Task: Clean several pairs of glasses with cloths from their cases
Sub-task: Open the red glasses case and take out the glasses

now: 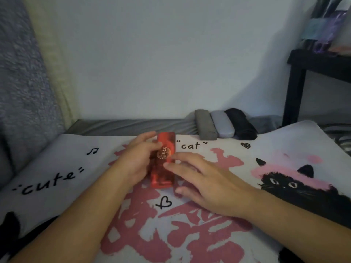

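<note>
A red glasses case (164, 141) with a round gold emblem lies lengthwise on the printed blanket, in the middle of the view. My left hand (137, 158) grips its left side, fingers curled over the top edge. My right hand (205, 182) lies flat beside it with straight fingers, the fingertips touching the case's right edge near the emblem. The case is closed. No glasses or cloth are visible.
Three more closed cases stand side by side at the back right: an olive-grey one (205, 124), a light grey one (221, 123) and a black one (240, 123). The cat-print blanket (284, 158) covers the surface. A black table (296, 88) stands at right, a wall behind.
</note>
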Tool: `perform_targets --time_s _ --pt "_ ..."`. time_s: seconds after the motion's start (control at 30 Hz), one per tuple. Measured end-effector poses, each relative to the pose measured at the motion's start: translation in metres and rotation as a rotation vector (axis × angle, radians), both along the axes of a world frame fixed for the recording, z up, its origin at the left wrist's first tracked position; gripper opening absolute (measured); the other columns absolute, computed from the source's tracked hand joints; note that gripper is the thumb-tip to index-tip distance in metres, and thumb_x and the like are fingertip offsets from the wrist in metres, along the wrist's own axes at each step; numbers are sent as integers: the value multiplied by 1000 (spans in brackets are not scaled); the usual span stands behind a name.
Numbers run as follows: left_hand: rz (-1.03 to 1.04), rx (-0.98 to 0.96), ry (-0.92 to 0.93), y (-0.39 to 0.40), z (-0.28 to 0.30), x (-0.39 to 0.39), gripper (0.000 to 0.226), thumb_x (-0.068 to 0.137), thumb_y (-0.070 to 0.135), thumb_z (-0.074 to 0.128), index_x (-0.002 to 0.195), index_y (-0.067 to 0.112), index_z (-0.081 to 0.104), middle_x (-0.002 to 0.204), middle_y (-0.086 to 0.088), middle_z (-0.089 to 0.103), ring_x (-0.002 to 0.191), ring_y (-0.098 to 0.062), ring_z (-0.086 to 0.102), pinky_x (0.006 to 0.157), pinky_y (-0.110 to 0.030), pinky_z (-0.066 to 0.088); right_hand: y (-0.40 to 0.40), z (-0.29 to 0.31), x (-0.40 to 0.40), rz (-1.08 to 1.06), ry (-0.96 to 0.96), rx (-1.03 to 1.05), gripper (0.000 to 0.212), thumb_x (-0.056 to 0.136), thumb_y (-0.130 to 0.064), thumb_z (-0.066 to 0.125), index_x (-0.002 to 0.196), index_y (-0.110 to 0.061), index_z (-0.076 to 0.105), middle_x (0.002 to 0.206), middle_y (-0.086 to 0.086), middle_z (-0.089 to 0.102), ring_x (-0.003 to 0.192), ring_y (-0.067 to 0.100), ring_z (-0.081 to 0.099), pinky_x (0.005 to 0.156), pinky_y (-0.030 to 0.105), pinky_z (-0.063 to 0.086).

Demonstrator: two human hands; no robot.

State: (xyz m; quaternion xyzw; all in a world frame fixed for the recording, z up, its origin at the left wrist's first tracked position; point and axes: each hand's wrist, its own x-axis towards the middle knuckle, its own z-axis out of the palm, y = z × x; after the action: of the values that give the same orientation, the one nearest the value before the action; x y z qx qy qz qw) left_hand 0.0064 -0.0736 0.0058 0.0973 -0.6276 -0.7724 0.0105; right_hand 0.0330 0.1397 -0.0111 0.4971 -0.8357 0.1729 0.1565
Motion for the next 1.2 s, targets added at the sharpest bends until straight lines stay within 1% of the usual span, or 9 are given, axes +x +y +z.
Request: perform_targets --time_s 0.2,0.3,0.37,0.43,0.5,0.63,0.8,1.03,1.2 --pt "-624 -762 202 9 13 13 22 95 21 70 118 25 70 114 12 75 108 -1 68 95 -19 52 24 17 -22 -154 57 -295 44 105 -38 47 138 -11 58 139 4 52 133 17 48 112 27 38" --pt "-414 -1179 426 16 12 15 16 95 43 64 107 35 72 100 20 72 94 6 65 87 -27 52 34 10 -33 -154 -81 -239 43 104 -44 45 131 -16 62 130 -4 56 127 11 51 106 32 42" --pt "-325 -1080 459 8 14 24 20 93 52 62 105 39 71 96 17 72 90 2 66 82 -26 53 36 5 -36 -126 -207 -193 48 101 -55 44 130 -21 63 124 -8 59 122 8 53 103 34 44" --pt "-483 -1017 369 -3 15 39 36 85 64 64 117 46 66 108 24 68 100 6 63 85 -17 51 33 6 -33 -62 -335 -96 58 93 -67 50 134 -27 59 127 -10 59 124 4 50 105 29 43" --pt "-665 -1168 281 -13 13 51 56 78 69 69 129 51 56 116 30 58 109 11 53 91 -13 46 30 7 -28 -23 -407 46 64 85 -67 64 138 -31 55 131 -13 55 126 -1 45 107 18 37" --pt "-514 -1392 413 -10 2 47 63 80 68 67 137 51 45 115 26 53 106 5 50 92 -25 48 29 5 -31 -104 -319 80 67 80 -61 75 139 -39 52 121 -22 49 116 -5 43 101 9 33" --pt "-324 -1391 531 0 -13 31 64 91 54 63 149 37 40 130 17 50 112 3 40 102 -27 43 40 2 -47 -322 -240 -5 73 78 -69 67 138 -28 56 120 -15 56 113 3 46 105 32 42" --pt "-294 -1277 454 -8 -20 23 62 83 58 72 138 38 50 119 20 47 114 -1 40 99 -26 39 42 -2 -53 -285 -385 -98 80 72 -62 75 141 -26 58 124 -16 50 121 1 46 109 23 39" --pt "-321 -1319 532 -5 -17 23 60 79 58 72 133 39 55 105 24 44 102 4 41 88 -15 38 43 2 -44 -281 -243 17 82 77 -64 72 149 -34 46 122 -22 48 115 -2 41 99 9 32"
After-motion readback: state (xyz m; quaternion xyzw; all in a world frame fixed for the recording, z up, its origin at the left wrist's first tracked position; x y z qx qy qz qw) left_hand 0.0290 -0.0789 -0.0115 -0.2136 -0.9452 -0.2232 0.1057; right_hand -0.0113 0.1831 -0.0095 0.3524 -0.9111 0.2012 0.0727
